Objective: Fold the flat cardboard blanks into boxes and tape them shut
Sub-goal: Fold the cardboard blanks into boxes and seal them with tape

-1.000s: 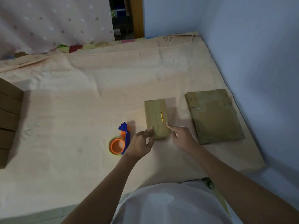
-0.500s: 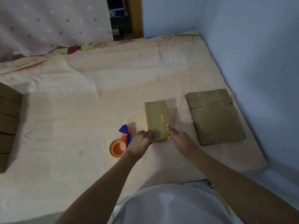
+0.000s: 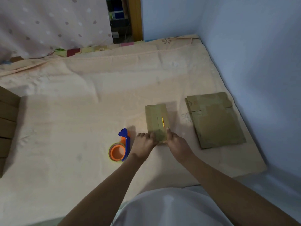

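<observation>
Nearest the camera is a pale garment (image 3: 162, 207) over the person's front, with two bare forearms reaching out over a mattress (image 3: 73, 115) covered in a peach floral sheet. The mattress fills the corner of a room with light blue walls (image 3: 252, 46).

Both hands meet at the near end of one folded cardboard box (image 3: 157, 120), which lies flat on the sheet, long side running away from the camera, a clear tape strip and a short yellow mark on its top. The left hand (image 3: 144, 144) has its fingers curled against the box's near left corner; its grip is closed onto the box. The right hand (image 3: 176, 143) holds the near right corner, its thumb laid straight along the top edge.

Just left of the left hand lies one orange tape roll in a blue dispenser (image 3: 119, 148).

To the right, apart from the box and near the wall, rests one pile of flat cardboard blanks (image 3: 216, 119); how many sheets it holds cannot be told.

At the far left edge stands a stack of finished boxes (image 3: 7, 126), at least five layers showing.

Beyond the mattress hangs a pale dotted curtain (image 3: 48, 25) beside a dark doorway (image 3: 120, 20).
</observation>
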The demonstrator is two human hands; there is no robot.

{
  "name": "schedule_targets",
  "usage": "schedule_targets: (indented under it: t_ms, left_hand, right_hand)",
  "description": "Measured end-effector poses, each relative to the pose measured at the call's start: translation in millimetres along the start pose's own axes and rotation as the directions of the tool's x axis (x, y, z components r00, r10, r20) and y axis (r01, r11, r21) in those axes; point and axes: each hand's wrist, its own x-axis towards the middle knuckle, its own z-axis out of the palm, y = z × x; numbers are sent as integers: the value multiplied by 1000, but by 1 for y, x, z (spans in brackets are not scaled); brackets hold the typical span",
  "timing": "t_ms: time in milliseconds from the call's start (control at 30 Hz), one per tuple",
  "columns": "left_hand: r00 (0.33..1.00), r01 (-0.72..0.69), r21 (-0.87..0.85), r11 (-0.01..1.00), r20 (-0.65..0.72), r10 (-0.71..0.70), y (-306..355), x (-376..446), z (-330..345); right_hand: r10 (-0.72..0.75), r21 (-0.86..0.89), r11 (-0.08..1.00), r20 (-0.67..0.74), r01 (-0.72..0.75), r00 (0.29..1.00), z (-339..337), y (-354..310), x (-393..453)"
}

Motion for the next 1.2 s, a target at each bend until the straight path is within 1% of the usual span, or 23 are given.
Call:
schedule_targets:
  t_ms: [33, 100, 200, 267, 300, 367, 400, 433, 467, 500, 533, 567, 600, 633, 667, 733, 833, 900, 1000, 1067, 1133, 1167, 1200]
  left_hand:
    - [1000, -17, 0, 1000, -3, 17, 1, -1, 4]
    - [999, -29, -25, 999, 16, 29, -2, -8, 14]
    - [996, -60, -46, 997, 56, 63, -20, -14, 24]
    - [992, -56, -91, 994, 105, 65, -23, -15, 17]
    - [992, -46, -134, 990, 108, 61, -23, -14, 13]
    - [977, -9, -188, 982, 206, 48, -27, -7, -3]
    - [969, 16, -164, 986, 245, 25, -29, -2, -11]
    - [967, 46, -125, 991, 256, -12, -32, 2, -20]
    - [973, 80, -95, 992, 223, -57, -33, 9, -30]
    - [981, 127, -96, 987, 159, -111, -34, 18, -38]
    - [985, 166, -150, 975, 75, -156, -37, 31, -43]
    - [981, 188, -235, 953, -3, -195, -39, 46, -48]
    - [977, 186, -307, 933, -39, -208, -41, 62, -52]
    - [980, 179, -332, 926, -20, -196, -42, 79, -56]
    - [984, 178, -330, 927, 30, -178, -42, 94, -59]
    - [970, 228, -340, 913, 160, -183, -42, 118, -62]
    - [928, 293, -338, 894, 326, -181, -38, 132, -57]
    - [917, 298, -354, 886, 364, -163, -35, 130, -59]
    - [930, 316, -405, 858, 313, -194, -36, 122, -62]
    - [928, 360, -460, 812, 269, -258, -36, 114, -69]
    - [904, 427, -500, 753, 256, -343, -35, 102, -76]
    - [885, 465, -517, 719, 264, -383, -35, 93, -80]
    - [866, 498, -537, 680, 279, -414, -37, 85, -79]
  right_hand:
    - [-24, 32, 999, -37, 25, 999, 4, 3, -2]
    - [-116, -28, 993, -32, 115, 993, 9, 12, -3]
    - [-192, -122, 972, 93, 203, 977, -1, 26, 1]
    - [-193, -110, 971, 176, 214, 965, -14, 29, 1]
    - [-182, -65, 978, 196, 198, 964, -19, 28, -1]
    - [-128, 109, 988, 166, 110, 978, -25, 27, -9]
    - [-62, 215, 976, 106, 38, 992, -27, 26, -15]
    - [58, 337, 940, -2, -54, 998, -20, 24, -19]
    - [222, 467, 872, -104, -150, 970, -13, 20, -23]
    - [435, 610, 736, -93, -294, 896, -3, 13, -24]
    - [621, 760, 471, 75, -447, 780, 4, 3, -25]
    - [668, 847, 87, 341, -525, 662, 9, -6, -24]
    - [561, 810, -262, 570, -524, 600, 12, -16, -23]
    - [418, 725, -467, 686, -507, 595, 9, -25, -23]
    - [311, 669, -538, 723, -513, 617, 5, -32, -25]
    - [210, 652, -564, 707, -507, 675, -6, -42, -23]
    - [234, 678, -588, 664, -441, 710, -18, -45, -12]
    - [264, 708, -568, 640, -421, 722, -25, -43, -5]
    - [352, 750, -483, 639, -453, 684, -28, -33, 0]
    - [477, 788, -417, 613, -452, 629, -27, -22, 5]
    - [582, 825, -348, 563, -446, 587, -28, -9, 11]
    - [619, 841, -291, 529, -456, 580, -32, -5, 13]
    - [666, 856, -195, 474, -479, 576, -36, -1, 17]
